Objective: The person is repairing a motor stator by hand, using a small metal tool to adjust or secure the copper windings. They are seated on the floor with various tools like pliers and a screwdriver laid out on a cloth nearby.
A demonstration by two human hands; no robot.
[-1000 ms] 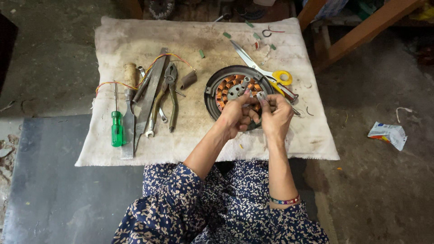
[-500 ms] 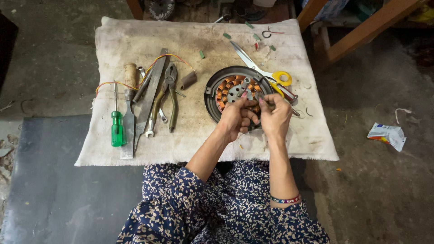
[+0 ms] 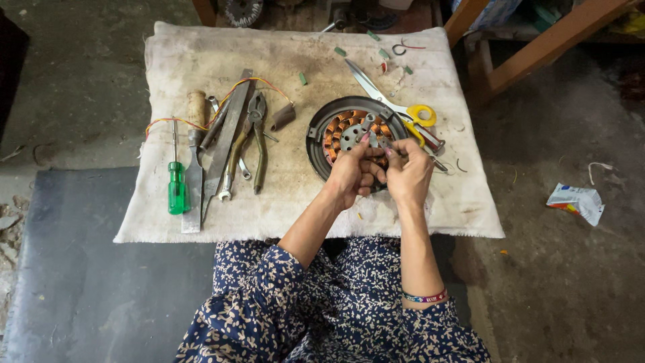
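With both the left hand (image 3: 351, 176) and right hand (image 3: 408, 176) pinched on fine wire over the copper-wound motor stator (image 3: 355, 134) on the cloth (image 3: 302, 202), steady, even tension seems wise.

green screwdriver (image 3: 176, 188), pliers (image 3: 256, 138), flat file (image 3: 225, 138), yellow-handled scissors (image 3: 396, 104), crumpled wrapper (image 3: 576, 202)

Soft, even daylight — sharp focus, faint shadows.

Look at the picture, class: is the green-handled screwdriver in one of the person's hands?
No. The screwdriver lies on the cloth among the other tools, while both hands, left hand and right hand, work at the round motor part.
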